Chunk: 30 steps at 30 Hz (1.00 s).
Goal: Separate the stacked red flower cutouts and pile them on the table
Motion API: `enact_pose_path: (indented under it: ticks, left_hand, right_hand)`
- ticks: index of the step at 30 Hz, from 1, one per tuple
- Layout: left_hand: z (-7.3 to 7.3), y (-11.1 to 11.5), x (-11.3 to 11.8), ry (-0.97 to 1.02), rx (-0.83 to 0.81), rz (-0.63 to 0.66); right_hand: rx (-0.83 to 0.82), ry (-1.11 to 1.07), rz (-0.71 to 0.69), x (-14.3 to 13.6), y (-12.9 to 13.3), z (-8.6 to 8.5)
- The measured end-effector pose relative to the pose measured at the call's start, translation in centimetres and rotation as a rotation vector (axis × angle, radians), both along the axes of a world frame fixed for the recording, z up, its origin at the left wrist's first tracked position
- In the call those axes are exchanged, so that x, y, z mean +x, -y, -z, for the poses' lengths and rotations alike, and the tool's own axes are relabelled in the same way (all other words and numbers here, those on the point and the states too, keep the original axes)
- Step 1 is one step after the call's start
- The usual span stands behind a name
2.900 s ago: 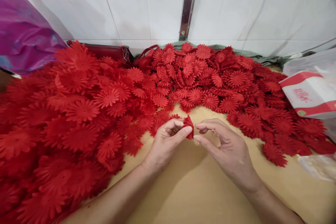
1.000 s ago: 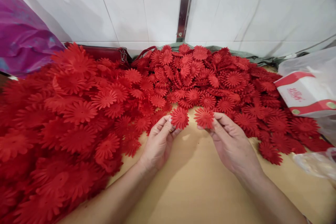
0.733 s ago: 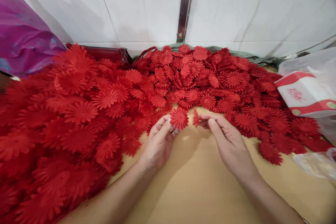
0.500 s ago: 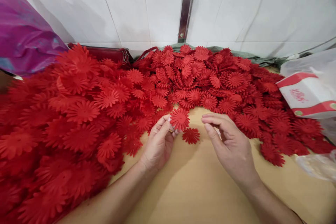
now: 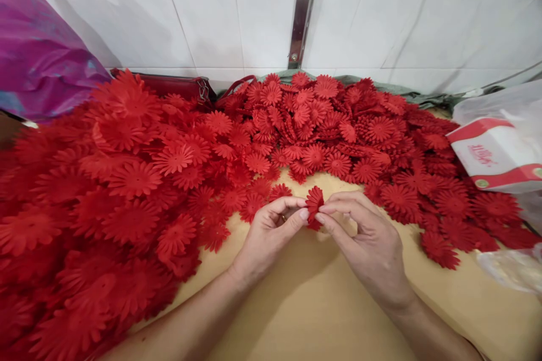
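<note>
Between my two hands is a red artificial flower (image 5: 314, 200) with narrow petals, tilted partly edge-on. My left hand (image 5: 275, 223) pinches its left side between thumb and forefinger; a ring shows on one finger. From the other side, my right hand (image 5: 370, 237) pinches the flower's right edge with thumb and fingertips. Some red petals show just under the fingertips; I cannot tell whether they belong to the held flower or to another below it. Large heaps of similar red flowers (image 5: 135, 177) lie to the left, and a further heap (image 5: 326, 118) runs behind and to the right.
The flowers lie on a light wooden table (image 5: 296, 310). A red bag (image 5: 173, 86) rests against the tiled wall (image 5: 203, 11), below a metal bracket (image 5: 303, 17). A purple plastic bag (image 5: 38, 45) is at the left, and a white and red box (image 5: 493, 155) in clear plastic stands right.
My right hand has closed in and grips the flower's right edge. My left hand has moved right with the flower, which has turned from facing me to nearly edge-on.
</note>
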<state>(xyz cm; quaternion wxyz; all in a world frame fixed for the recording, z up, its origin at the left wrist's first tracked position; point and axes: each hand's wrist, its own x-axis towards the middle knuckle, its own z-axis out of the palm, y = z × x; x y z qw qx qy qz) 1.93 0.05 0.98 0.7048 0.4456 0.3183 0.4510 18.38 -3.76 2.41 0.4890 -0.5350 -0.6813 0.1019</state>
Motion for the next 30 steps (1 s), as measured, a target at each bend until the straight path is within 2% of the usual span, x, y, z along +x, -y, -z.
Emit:
enact_pose_path:
  ticks: [9, 15, 30]
  left_hand:
    - [0.63, -0.11, -0.01, 0.076, -0.065, 0.0]
    - [0.11, -0.21, 0.2, 0.073, -0.081, 0.013]
    - [-0.06, -0.17, 0.48, 0.061, -0.071, -0.027]
  right_hand:
    - [-0.026, -0.011, 0.025, 0.11, -0.24, 0.37]
    - [-0.073, -0.048, 0.019, 0.06, -0.26, 0.42]
    - [-0.076, -0.037, -0.127, 0.16, -0.28, 0.6]
